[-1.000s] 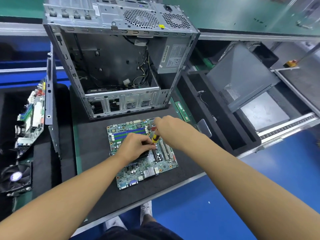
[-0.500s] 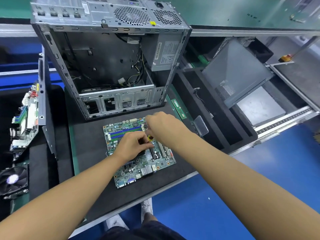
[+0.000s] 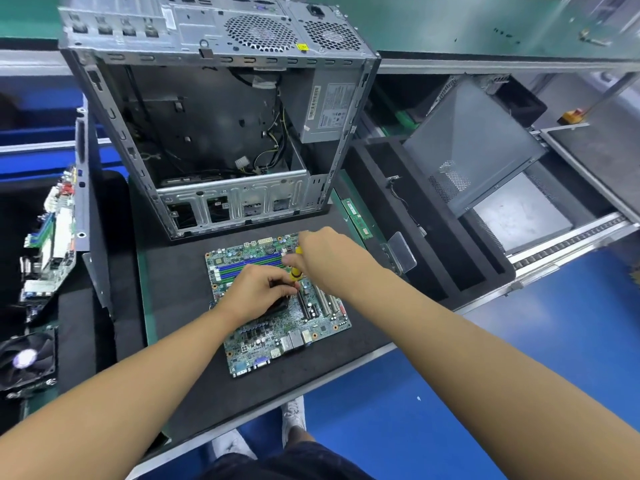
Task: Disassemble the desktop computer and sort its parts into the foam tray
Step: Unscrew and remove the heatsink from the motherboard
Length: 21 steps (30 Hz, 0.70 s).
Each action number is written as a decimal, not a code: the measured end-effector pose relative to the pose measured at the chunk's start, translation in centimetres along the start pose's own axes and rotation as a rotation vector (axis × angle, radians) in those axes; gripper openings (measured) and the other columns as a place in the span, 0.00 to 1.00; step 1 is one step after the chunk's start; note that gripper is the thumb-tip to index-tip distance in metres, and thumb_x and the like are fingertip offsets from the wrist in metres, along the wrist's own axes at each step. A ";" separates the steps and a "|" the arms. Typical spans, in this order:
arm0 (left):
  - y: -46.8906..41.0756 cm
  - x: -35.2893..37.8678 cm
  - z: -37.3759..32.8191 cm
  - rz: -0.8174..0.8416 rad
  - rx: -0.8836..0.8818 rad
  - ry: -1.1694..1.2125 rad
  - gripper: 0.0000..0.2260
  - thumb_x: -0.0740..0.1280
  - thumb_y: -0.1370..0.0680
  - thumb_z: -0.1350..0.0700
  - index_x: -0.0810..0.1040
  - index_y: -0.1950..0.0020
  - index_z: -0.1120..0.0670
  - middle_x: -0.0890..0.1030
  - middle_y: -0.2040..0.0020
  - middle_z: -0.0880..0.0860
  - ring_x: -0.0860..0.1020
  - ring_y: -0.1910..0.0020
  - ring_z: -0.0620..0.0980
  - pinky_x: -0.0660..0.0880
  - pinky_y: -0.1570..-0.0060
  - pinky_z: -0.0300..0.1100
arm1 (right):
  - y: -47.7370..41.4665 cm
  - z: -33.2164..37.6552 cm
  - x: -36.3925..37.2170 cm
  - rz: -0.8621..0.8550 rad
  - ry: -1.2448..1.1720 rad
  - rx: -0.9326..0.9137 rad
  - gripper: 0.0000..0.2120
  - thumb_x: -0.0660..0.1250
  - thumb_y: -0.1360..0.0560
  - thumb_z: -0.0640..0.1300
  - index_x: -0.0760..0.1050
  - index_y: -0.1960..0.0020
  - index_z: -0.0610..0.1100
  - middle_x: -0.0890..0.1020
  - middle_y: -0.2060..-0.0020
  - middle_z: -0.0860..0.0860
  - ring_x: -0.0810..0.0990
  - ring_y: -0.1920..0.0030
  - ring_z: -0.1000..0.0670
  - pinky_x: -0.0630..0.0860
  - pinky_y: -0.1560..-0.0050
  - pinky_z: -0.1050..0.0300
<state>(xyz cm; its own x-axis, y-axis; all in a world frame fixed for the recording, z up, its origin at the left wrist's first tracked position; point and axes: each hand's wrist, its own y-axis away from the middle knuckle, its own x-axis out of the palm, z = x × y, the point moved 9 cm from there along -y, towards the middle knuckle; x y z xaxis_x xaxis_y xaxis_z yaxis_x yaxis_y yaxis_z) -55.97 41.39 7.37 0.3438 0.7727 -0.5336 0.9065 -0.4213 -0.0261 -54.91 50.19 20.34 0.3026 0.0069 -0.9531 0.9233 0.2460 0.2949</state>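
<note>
Chassis stands open at 12 o'clock, with the power supply inside at upper right. Foam tray is at 3 o'clock, side panel leaning in it. Motherboard lies flat on the black mat at centre, just in front of the chassis, not in the tray. Right hand has fingers curled round the yellow screwdriver, held upright over the board. Left hand has fingers bunched, pinching the shaft just under the handle, palm over the dark cooler. Tip hidden. Probably undoing cooler screws. Board looks light, stiff and fragile: lift by bare edges, not slots. RAM stick lies at the board's 2 o'clock.
</note>
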 end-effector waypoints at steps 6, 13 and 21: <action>0.0 -0.3 -0.2 -0.045 0.021 0.009 0.06 0.78 0.30 0.53 0.84 0.61 0.53 0.82 0.64 0.39 0.79 0.61 0.36 0.69 0.63 0.28 | 0.1 2.8 0.0 0.117 0.027 -0.272 0.13 0.66 0.25 0.33 0.74 0.42 0.44 0.70 0.50 0.48 0.76 0.51 0.44 0.70 0.59 0.51; 0.2 -1.3 -0.7 0.087 0.088 -0.061 0.25 0.75 0.31 0.40 0.79 0.38 0.48 0.77 0.36 0.45 0.72 0.37 0.40 0.68 0.33 0.43 | 0.0 2.7 -2.1 0.025 -0.007 -0.259 0.11 0.61 0.21 0.43 0.74 0.39 0.45 0.78 0.45 0.45 0.75 0.43 0.43 0.73 0.47 0.51; 2.8 -3.0 4.3 0.149 -0.015 -0.294 0.34 0.75 0.37 0.42 0.67 0.35 0.45 0.70 0.42 0.42 0.71 0.40 0.46 0.69 0.41 0.37 | -1.6 5.7 -6.7 -0.159 -0.141 -0.253 0.09 0.61 0.23 0.47 0.74 0.46 0.44 0.80 0.57 0.46 0.75 0.56 0.42 0.75 0.56 0.51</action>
<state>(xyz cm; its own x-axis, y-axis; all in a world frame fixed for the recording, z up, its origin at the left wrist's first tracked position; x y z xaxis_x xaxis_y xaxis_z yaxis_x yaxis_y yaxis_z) -55.50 35.85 5.30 0.3896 0.5321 -0.7517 0.8560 -0.5104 0.0823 -57.08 44.18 26.59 0.2051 -0.1808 -0.9619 0.8790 0.4662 0.0998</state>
